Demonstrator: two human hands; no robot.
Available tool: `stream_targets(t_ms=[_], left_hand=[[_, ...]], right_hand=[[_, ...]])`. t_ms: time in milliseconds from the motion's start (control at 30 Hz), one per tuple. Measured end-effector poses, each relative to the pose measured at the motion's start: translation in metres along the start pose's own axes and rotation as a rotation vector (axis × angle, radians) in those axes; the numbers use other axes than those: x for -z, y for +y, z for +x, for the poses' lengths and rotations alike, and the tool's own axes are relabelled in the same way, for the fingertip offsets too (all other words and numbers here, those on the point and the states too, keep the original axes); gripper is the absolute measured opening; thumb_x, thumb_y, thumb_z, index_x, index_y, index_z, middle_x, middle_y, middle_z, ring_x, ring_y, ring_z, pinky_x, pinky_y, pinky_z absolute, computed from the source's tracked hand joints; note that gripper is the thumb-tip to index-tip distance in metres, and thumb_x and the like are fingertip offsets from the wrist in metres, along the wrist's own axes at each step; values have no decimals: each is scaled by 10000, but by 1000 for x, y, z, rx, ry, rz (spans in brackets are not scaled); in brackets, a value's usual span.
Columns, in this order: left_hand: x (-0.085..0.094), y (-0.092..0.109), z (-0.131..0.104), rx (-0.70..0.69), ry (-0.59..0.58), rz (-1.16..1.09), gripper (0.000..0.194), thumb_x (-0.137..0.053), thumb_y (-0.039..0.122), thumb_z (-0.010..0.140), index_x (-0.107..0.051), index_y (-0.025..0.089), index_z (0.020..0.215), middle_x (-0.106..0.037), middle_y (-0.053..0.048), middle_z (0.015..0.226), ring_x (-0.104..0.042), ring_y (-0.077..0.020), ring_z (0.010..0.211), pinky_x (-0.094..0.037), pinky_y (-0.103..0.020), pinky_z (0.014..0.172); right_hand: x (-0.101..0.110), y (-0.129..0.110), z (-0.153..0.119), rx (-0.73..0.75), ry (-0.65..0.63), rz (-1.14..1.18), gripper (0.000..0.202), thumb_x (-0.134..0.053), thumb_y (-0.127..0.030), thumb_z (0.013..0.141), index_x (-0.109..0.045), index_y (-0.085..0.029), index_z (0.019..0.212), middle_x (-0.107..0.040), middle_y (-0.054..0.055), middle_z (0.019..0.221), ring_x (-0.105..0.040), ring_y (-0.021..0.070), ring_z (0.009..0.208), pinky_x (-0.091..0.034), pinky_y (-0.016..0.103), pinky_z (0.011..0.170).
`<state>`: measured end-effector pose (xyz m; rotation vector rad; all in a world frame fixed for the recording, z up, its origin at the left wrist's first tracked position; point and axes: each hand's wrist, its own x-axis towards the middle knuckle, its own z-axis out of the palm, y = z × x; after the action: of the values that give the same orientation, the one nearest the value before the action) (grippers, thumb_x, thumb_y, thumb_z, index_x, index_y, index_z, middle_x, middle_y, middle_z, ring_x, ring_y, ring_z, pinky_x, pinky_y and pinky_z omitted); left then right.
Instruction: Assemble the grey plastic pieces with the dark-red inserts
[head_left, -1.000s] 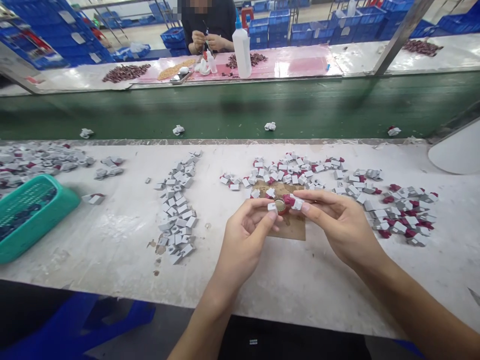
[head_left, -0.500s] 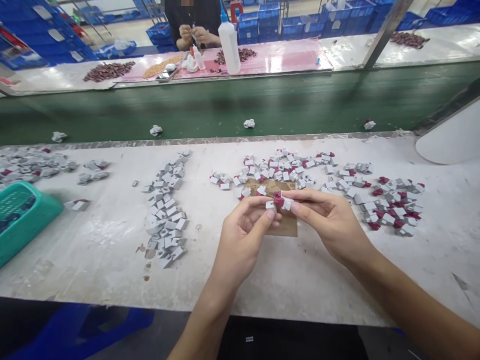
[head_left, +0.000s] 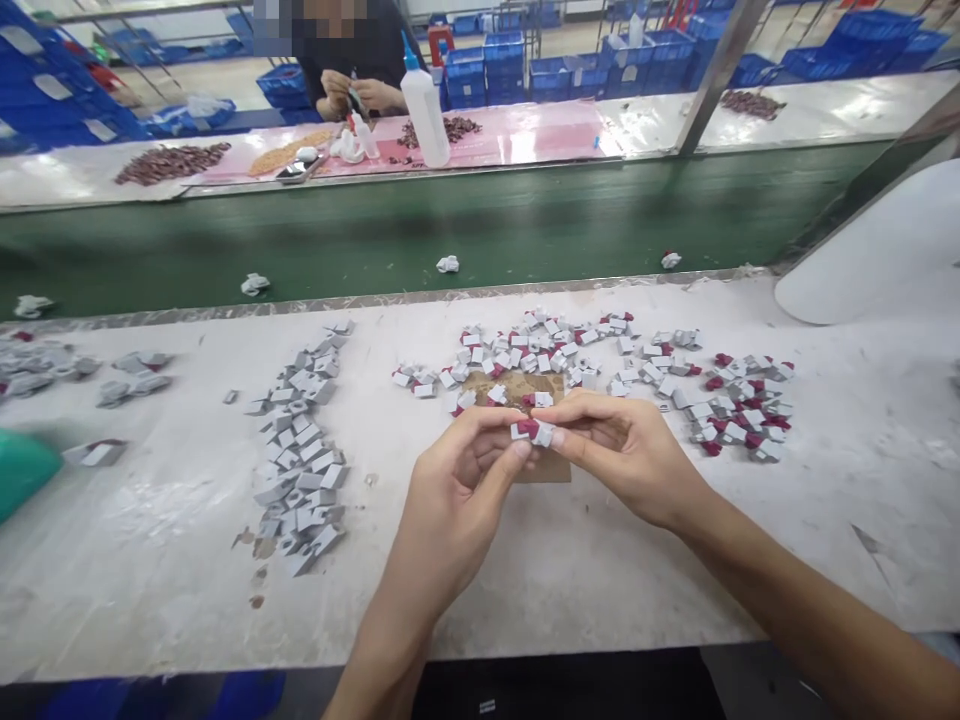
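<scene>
Between my fingertips is a small grey-and-maroon plastic piece (head_left: 530, 430), pinched from both sides. My left hand (head_left: 472, 470) grips its left end with thumb and forefinger, the other fingers curled behind. My right hand (head_left: 619, 445) pinches the right end the same way. Below and behind the hands lies a brown cardboard sheet (head_left: 553, 468) with a few similar pieces on it. Beyond it spreads a pile of grey-and-maroon pieces (head_left: 536, 345). Another such pile (head_left: 750, 405) lies to the right. A long row of plain grey pieces (head_left: 304, 450) is to the left.
A green conveyor belt (head_left: 360, 235) runs across behind the table, carrying several spaced pieces. A teal basket (head_left: 26, 470) stands at the left edge, near more grey pieces (head_left: 45, 370). Across the belt sits a co-worker (head_left: 352, 60) behind a white bottle (head_left: 426, 110). A white rounded object (head_left: 877, 250) rises at right.
My hands have drawn closer together, and the grey and maroon parts between them now sit tight against each other. The view has turned slightly right. Pieces on the belt appear further left.
</scene>
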<state>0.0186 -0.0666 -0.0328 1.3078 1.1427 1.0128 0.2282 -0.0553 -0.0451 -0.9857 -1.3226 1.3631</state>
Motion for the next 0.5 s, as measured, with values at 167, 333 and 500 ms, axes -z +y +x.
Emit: stream_targets(t_ms=[167,333,500], left_hand=[[7,10,13,14,-109,105,113,-780,356,1069,-786,283,1155,-837,-49,1101,-842,-238,981,-738,-367,874],[6,31,30,-40,-56,285,140,-746,367,1075,-781,291,1188,-796,-38,1091,-806,-223,990,-695,-353,880],[-10,45,54,-33,-92,357,141,-711,362,1047,-769,282,1148,-742,-28,970,-743,-213,908,-632,-337,790]], right_hand=[[6,-11,2,-10,-24,-103,167,-840,-345,1036,-948,-304,1156,-872,61,1098,-858,242,1021,-726,400,918],[41,-33,36,-59,72,-517,256,-756,-419,1087,-915,-282,1232,-898,81,1186,-851,265,1017,-696,440,908],[117,-28,121,-142,519,-925,309,-722,-183,1036,-836,-175,1323,-786,183,1362,-774,347,1198,-590,525,1105]])
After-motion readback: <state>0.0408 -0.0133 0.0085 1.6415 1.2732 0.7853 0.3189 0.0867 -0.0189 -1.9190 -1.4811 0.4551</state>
